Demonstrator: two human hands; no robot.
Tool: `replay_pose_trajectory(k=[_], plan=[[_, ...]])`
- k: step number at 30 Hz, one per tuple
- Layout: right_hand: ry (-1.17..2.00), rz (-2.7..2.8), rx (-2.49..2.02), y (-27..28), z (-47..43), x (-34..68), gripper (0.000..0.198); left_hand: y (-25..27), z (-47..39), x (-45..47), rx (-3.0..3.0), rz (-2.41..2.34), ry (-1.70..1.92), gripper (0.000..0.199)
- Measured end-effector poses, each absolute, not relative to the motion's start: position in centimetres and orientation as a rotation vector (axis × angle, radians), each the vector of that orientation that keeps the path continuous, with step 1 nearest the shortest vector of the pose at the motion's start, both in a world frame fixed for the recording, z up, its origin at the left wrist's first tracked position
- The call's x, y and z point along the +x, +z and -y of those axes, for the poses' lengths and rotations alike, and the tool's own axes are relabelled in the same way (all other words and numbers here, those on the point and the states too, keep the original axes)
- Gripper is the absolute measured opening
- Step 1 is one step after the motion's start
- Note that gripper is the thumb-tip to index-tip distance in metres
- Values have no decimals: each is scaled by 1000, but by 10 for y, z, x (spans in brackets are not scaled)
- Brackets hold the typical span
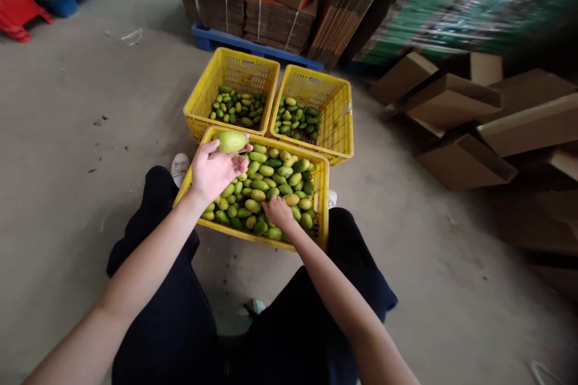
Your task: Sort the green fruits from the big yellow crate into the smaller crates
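Clasping a green fruit [232,141], the left hand [211,172] hovered; piled fruits [259,184] lay beneath the right hand [279,212], its grip unclear.

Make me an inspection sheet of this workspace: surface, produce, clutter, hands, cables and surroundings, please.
Surface: grey floor, marked with dark specks.
Produce: green and yellowish fruits in the yellow front crate; fewer visible in both rear crates.
Clutter: pale scraps on the floor, too indistinct to identify.
Hands: left hand holds one green fruit; right hand reaches in among the fruits.
Cables: nothing seen.
Surroundings: stacked cardboard on a blue pallet, open boxes at right, red plastic item at upper left.
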State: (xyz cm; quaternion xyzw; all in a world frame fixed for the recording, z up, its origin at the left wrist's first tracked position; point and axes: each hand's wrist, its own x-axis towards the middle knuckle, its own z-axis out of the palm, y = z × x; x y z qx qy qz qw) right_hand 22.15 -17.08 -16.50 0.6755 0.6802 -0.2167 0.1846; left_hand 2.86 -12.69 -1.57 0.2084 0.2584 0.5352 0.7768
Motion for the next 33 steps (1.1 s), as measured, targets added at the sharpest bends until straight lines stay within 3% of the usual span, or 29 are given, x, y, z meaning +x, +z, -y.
replay_pose_trajectory(k=[12, 21, 26, 28, 33], plan=[[-455, -1835, 2162, -175, 178, 206, 34, -39, 114, 31, 551, -776, 929, 59], [-574, -1831, 2195, -179, 176, 206, 42, -39, 112, 44, 628, -823, 946, 44], [-687, -1910, 2220, -148, 162, 211, 55, -43, 109, 43, 686, -913, 949, 32], [-800, -2015, 2257, -122, 151, 221, 56, -45, 110, 40, 806, -974, 974, 38], [-2090, -2375, 2321, -69, 137, 250, 56, -55, 113, 42, 1287, -1083, 1155, 74]])
